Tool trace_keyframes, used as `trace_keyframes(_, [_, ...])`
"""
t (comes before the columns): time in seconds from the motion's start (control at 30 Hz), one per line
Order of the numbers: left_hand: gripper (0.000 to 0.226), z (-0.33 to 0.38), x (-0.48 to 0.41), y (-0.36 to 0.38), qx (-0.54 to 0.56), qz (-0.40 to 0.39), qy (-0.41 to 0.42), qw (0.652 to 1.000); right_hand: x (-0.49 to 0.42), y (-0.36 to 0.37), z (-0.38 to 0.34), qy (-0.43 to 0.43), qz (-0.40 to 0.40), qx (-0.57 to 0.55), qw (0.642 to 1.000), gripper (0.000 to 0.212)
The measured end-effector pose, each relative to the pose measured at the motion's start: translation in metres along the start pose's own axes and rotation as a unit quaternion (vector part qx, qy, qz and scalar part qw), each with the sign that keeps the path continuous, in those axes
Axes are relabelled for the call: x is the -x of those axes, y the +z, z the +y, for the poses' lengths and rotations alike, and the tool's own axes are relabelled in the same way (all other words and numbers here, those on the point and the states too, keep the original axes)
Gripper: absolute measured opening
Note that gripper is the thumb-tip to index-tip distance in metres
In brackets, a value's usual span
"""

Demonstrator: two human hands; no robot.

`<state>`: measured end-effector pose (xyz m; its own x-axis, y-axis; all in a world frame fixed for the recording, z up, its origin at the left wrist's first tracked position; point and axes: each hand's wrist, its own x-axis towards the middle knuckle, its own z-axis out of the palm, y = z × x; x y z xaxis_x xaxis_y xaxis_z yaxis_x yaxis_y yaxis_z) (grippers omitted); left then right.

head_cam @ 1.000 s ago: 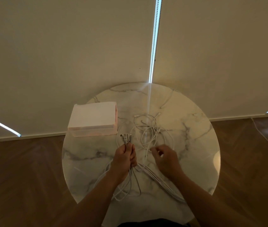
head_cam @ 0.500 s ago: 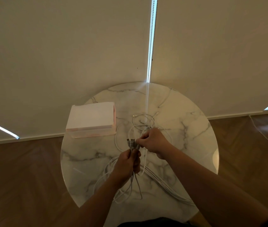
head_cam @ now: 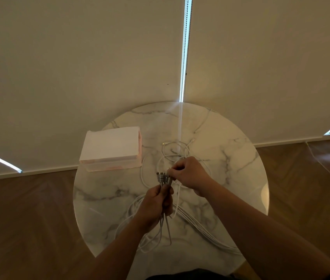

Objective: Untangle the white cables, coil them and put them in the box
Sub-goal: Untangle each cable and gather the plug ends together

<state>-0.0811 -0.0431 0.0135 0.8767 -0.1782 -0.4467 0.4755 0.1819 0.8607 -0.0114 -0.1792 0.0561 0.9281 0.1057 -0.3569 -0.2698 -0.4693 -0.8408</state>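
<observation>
I'm early on: my left hand [head_cam: 156, 203] is clenched around a bundle of plugs [head_cam: 163, 177], my right hand [head_cam: 188, 173] pinches another beside them. The cables [head_cam: 172, 156] sprawl tangled mid-surface; nothing coiled, the box [head_cam: 110, 149] at the left edge closed.

The round surface [head_cam: 230, 158] under the fingers [head_cam: 175, 168] looked like white marble with grey veins, smooth and shiny, with light bouncing off it. The cables [head_cam: 180, 201] held in the fingers looked like smooth white plastic, and the plugs [head_cam: 163, 177] sticking up just above the left hand's fingers looked like grey shiny metal. The box [head_cam: 110, 146], to the left of the fingers, had a flat, matt white top like card or paper, and a pale pink side. The floor [head_cam: 29, 219] below looked like brown wood with a soft shine. The blinds [head_cam: 79, 67] behind looked like plain matt cloth.
</observation>
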Motion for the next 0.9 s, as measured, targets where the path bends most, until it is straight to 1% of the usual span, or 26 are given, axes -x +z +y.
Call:
trace_keyframes(0.23, [0.031, 0.003, -0.002, 0.0, 0.001, 0.007, 0.003, 1.0, -0.001, 0.001, -0.002, 0.037, -0.018, -0.021, 0.999, 0.014])
trace_keyframes(0.4, [0.03, 0.0, 0.0, -0.002, -0.003, 0.0, 0.0, 1.0, -0.004, -0.002, 0.002, 0.075, -0.074, -0.032, 0.994, 0.014])
trace_keyframes(0.53, [0.029, 0.001, -0.003, -0.004, 0.007, 0.008, -0.007, 1.0, -0.003, -0.004, 0.0, 0.087, -0.089, -0.055, 0.991, 0.021])
trace_keyframes(0.63, [0.03, 0.002, -0.004, -0.005, 0.016, 0.007, -0.01, 1.0, -0.002, -0.009, -0.002, 0.054, -0.091, -0.019, 0.994, 0.018])
trace_keyframes(0.77, [0.035, -0.001, -0.002, -0.003, 0.019, -0.009, -0.012, 1.0, -0.001, -0.011, -0.004, -0.01, -0.055, 0.054, 0.997, 0.02])
trace_keyframes(0.9, [0.036, 0.001, -0.004, -0.004, 0.023, -0.019, -0.026, 0.999, -0.001, -0.007, -0.003, -0.028, -0.033, 0.036, 0.998, 0.017])
